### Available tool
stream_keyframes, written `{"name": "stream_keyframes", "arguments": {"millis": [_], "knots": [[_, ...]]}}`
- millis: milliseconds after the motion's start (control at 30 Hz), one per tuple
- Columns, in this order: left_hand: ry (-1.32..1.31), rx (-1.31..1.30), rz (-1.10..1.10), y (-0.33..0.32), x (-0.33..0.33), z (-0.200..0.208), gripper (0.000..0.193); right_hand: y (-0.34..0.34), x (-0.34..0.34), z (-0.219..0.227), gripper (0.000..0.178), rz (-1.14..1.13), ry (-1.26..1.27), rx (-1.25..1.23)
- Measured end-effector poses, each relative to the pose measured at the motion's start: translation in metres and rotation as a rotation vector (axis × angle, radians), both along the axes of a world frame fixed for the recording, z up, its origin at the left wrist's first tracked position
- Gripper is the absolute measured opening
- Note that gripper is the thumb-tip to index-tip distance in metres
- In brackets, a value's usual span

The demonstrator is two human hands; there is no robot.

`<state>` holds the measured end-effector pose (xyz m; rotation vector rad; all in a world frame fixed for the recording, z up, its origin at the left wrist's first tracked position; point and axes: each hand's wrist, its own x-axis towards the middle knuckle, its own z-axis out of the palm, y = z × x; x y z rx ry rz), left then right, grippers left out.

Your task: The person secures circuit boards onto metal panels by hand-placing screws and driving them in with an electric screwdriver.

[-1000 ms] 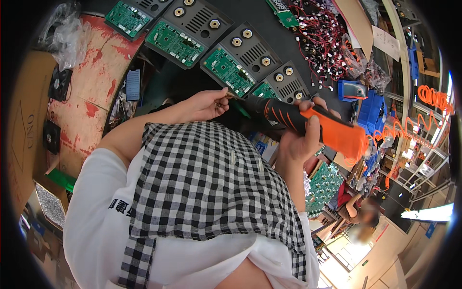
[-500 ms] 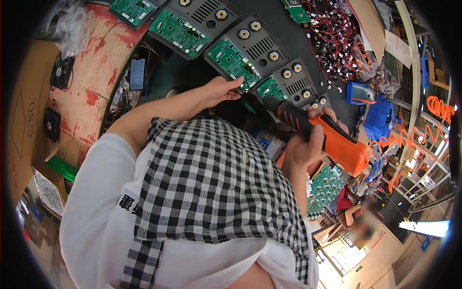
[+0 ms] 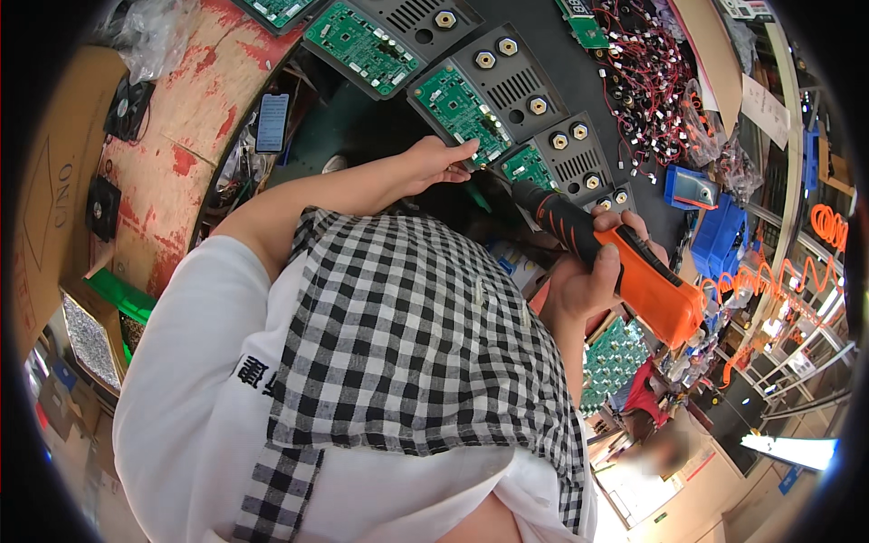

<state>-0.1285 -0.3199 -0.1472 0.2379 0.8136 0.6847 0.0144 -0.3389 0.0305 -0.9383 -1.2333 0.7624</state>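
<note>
My right hand is wrapped round an orange and black power screwdriver. Its black nose points up and left, close to the near edge of a grey panel. That panel carries a green circuit board, vent slots and brass-coloured fittings in hex nuts. At the board's near corner my left hand is closed, thumb along the top edge and fingers lower down. The screwdriver's tip and whatever it meets are hard to make out beside my left fingertips.
Similar panels stand in a row along the dark bench. Beyond lies a heap of red and black wires with white connectors. Blue bins and a coiled orange hose are at right. A phone rests by the worn red table.
The whole view has shifted slightly, so the bench things sit further right and lower. Both hands keep nearly the same places at the panel, the screwdriver still in my right hand.
</note>
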Motion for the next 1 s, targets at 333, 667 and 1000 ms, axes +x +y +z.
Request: {"name": "stream_keyframes", "arguments": {"millis": [333, 667, 1000], "knots": [[-0.013, -0.026, 0.047, -0.004, -0.002, 0.001, 0.025, -0.004, -0.005, -0.003, 0.039, 0.033, -0.01, 0.002], [0.008, -0.04, 0.13, -0.011, 0.004, -0.004, 0.026, -0.005, -0.02, -0.001, 0.048, 0.445, -0.308, 0.159], [0.066, -0.07, 0.146, -0.014, 0.005, -0.004, 0.026, -0.002, -0.02, -0.01, 0.049, 0.479, -0.238, 0.151]]}}
